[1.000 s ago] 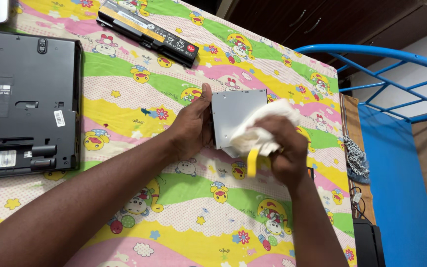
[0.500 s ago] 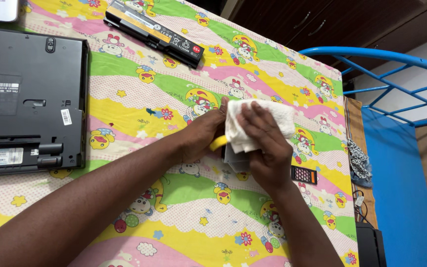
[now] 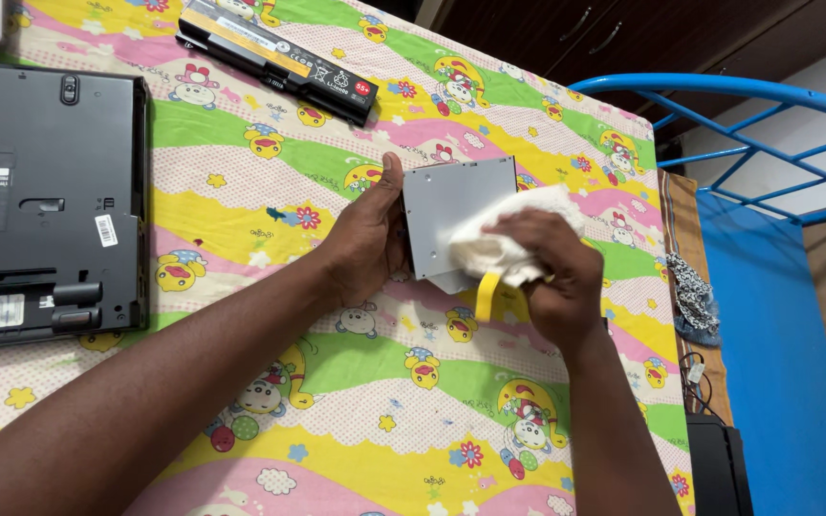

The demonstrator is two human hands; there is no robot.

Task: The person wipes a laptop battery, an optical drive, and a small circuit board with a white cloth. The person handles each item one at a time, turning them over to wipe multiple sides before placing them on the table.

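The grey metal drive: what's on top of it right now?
A white cloth lies over the right part of the grey metal drive, pressed by the right hand. The left hand grips its left edge. The surface beneath the cloth is hidden.

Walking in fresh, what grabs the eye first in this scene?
Mid-table, the left hand steadies a flat grey metal plate while the right hand presses a white cloth on it. All this rests on a loud cartoon-print bedsheet. At far left lies a black laptop, underside up, with a long black battery above.
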